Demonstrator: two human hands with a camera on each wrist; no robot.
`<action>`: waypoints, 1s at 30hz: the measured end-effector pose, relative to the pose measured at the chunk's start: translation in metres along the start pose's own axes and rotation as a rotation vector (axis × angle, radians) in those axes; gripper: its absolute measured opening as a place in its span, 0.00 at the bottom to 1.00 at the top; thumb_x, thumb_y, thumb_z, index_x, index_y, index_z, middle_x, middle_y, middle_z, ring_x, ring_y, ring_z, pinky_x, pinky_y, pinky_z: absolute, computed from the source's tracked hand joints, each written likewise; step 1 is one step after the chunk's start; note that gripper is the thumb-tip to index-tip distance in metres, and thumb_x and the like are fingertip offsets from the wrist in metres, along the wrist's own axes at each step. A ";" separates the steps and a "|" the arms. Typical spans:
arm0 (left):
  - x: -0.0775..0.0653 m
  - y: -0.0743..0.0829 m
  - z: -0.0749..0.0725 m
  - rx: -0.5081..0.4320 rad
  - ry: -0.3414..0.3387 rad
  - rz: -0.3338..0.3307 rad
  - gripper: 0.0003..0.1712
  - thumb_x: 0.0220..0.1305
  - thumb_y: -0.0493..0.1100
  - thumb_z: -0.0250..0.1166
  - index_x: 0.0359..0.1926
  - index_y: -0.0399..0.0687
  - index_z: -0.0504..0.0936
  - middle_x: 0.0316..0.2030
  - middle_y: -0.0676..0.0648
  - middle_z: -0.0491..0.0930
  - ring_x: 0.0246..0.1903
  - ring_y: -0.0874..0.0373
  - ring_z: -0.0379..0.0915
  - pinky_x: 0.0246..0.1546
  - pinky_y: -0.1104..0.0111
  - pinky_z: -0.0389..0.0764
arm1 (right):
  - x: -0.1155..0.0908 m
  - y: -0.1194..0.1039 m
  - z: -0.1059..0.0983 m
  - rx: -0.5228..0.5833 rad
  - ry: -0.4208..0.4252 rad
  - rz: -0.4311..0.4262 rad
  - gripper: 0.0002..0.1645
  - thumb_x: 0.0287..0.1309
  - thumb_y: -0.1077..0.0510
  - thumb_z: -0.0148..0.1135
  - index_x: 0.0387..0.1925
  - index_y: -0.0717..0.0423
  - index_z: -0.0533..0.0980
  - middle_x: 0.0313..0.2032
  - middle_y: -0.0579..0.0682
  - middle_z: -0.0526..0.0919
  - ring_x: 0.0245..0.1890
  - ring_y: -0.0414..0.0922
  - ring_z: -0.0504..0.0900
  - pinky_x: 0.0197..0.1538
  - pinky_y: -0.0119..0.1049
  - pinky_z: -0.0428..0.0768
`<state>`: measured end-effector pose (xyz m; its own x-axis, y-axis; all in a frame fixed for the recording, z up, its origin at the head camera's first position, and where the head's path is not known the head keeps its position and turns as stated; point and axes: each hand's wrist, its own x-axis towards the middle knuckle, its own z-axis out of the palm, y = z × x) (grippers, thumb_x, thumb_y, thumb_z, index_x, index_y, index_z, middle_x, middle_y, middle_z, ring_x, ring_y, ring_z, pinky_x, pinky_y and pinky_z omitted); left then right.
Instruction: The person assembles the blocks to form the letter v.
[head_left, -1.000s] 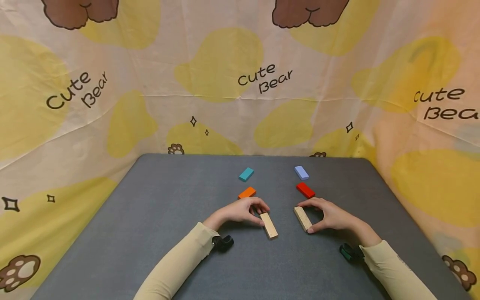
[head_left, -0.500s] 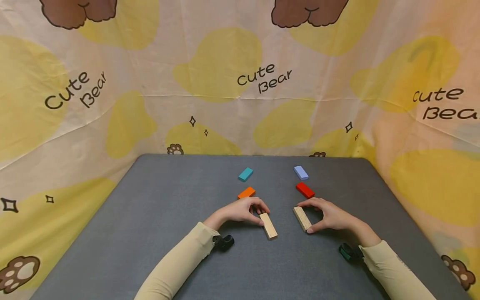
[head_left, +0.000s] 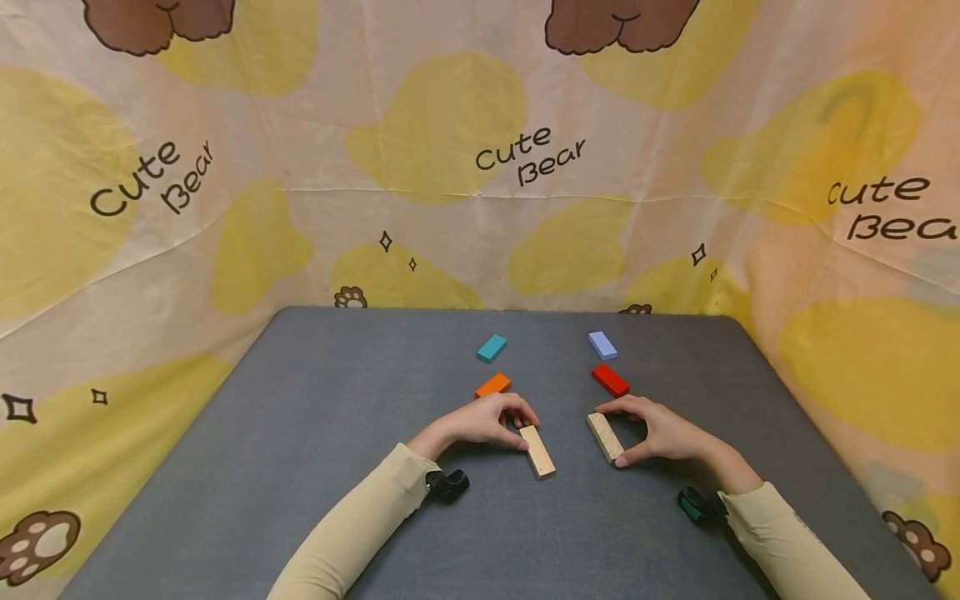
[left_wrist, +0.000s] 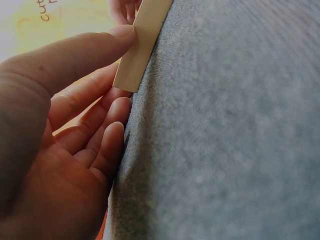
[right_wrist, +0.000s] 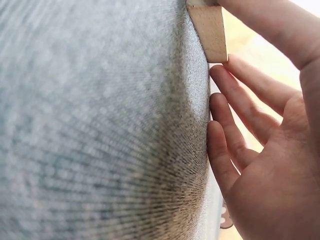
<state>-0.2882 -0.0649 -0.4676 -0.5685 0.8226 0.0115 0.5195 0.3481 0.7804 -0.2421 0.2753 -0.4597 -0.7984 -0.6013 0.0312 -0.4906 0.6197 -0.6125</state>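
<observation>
On the grey table lie two plain wooden blocks, set apart and slanting in the head view. My left hand (head_left: 480, 421) pinches the left wooden block (head_left: 537, 452) near its far end. In the left wrist view the thumb presses along this block (left_wrist: 142, 47), with fingertips at its end. My right hand (head_left: 663, 429) spans the right wooden block (head_left: 603, 438) lengthwise, thumb at the near end and index finger at the far end. The right wrist view shows an end of that block (right_wrist: 210, 32) by the thumb, the other fingers spread below.
Behind the left hand lies an orange block (head_left: 493, 384), partly covered by it, with a teal block (head_left: 492, 348) farther back. A red block (head_left: 611, 380) and a light blue block (head_left: 602, 345) lie beyond the right hand. A printed cloth (head_left: 442, 133) hangs behind the table (head_left: 360, 358).
</observation>
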 end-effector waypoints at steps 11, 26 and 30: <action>0.001 0.000 0.001 -0.004 0.003 -0.001 0.19 0.54 0.44 0.72 0.49 0.53 0.81 0.44 0.58 0.78 0.41 0.64 0.72 0.41 0.74 0.75 | -0.002 0.001 -0.002 0.041 -0.026 0.001 0.46 0.41 0.43 0.76 0.64 0.48 0.68 0.61 0.49 0.71 0.56 0.51 0.68 0.59 0.44 0.69; 0.001 0.002 0.001 0.008 -0.002 -0.012 0.19 0.54 0.45 0.72 0.48 0.53 0.81 0.43 0.58 0.78 0.41 0.64 0.72 0.41 0.74 0.75 | -0.002 0.002 -0.002 0.044 -0.020 0.006 0.46 0.41 0.41 0.75 0.63 0.46 0.69 0.61 0.49 0.71 0.57 0.50 0.69 0.60 0.43 0.70; 0.001 0.003 0.000 0.002 -0.004 -0.023 0.19 0.54 0.44 0.72 0.49 0.53 0.81 0.43 0.58 0.78 0.41 0.64 0.72 0.41 0.74 0.75 | -0.001 0.002 -0.001 0.034 -0.016 0.013 0.46 0.40 0.40 0.75 0.63 0.46 0.69 0.60 0.49 0.72 0.56 0.49 0.70 0.59 0.44 0.70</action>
<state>-0.2870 -0.0633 -0.4656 -0.5775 0.8164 -0.0088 0.5080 0.3677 0.7789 -0.2431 0.2777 -0.4602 -0.7989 -0.6014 0.0107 -0.4678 0.6100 -0.6395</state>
